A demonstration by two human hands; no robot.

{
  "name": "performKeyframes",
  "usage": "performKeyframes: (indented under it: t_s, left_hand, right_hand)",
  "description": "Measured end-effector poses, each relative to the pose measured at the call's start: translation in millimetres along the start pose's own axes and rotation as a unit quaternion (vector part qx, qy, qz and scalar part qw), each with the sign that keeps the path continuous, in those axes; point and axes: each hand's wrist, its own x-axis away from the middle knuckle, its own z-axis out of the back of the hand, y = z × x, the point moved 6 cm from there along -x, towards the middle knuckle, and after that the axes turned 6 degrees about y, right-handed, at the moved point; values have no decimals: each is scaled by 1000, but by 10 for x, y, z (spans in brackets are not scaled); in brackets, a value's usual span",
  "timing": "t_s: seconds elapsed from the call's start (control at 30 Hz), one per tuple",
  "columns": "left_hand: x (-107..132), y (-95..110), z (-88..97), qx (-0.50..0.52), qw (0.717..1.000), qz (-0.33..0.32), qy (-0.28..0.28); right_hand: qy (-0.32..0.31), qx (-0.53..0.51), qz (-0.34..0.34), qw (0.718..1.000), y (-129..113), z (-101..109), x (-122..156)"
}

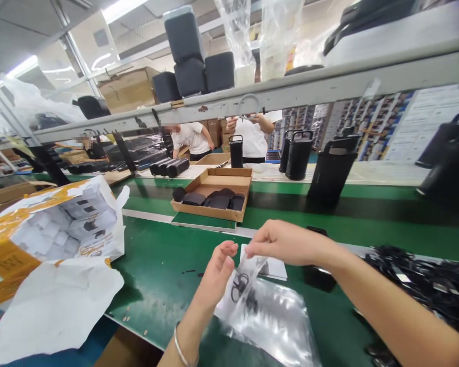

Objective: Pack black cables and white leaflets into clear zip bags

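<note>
A clear plastic bag lies on the green work surface in front of me. A black coiled cable shows through its upper left part. My right hand pinches the top of the bag between thumb and fingers. Left of it, my left hand is beside the bag's edge with thumb and fingers apart; whether it touches the plastic, I cannot tell. Partly behind the bag is a white printed sheet or booklet. A black object sits under my right forearm, which hides part of it.
A tangle of black cables lies at right. Ahead stands a cardboard tray of black pieces. At left is an open taped carton. Black handled speaker-like cylinders stand beyond, beneath a metal shelf. Two people in white shirts work across the line.
</note>
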Motion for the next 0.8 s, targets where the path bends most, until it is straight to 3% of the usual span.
performKeyframes:
  t_s: [0.13, 0.23, 0.33, 0.43, 0.6, 0.7, 0.8]
  left_hand:
    - [69, -203, -215, 104, 981, 85, -142]
    - [136, -224, -427, 176, 961, 107, -185]
    - [153, -243, -548, 210, 958, 122, -155]
    - [150, -276, -565, 178, 971, 119, -107]
    - [162, -178, -502, 32, 998, 31, -43]
    - [180, -99, -474, -32, 999, -15, 7]
    - [183, -92, -465, -55, 997, -35, 49]
  right_hand:
    - [-77, -46, 45, 995, -151, 72, 136]
    - [-91, -54, 44, 993, -155, 97, 320]
    - [-97, -19, 21, 995, -51, 121, 503]
    - [-78, 41, -3, 996, 88, 159, 683]
    - [-10, 153, -37, 987, 353, 193, 950]
    - [73, 198, -33, 977, 512, 228, 1066]
    - [217, 101, -76, 968, 749, 249, 1165]
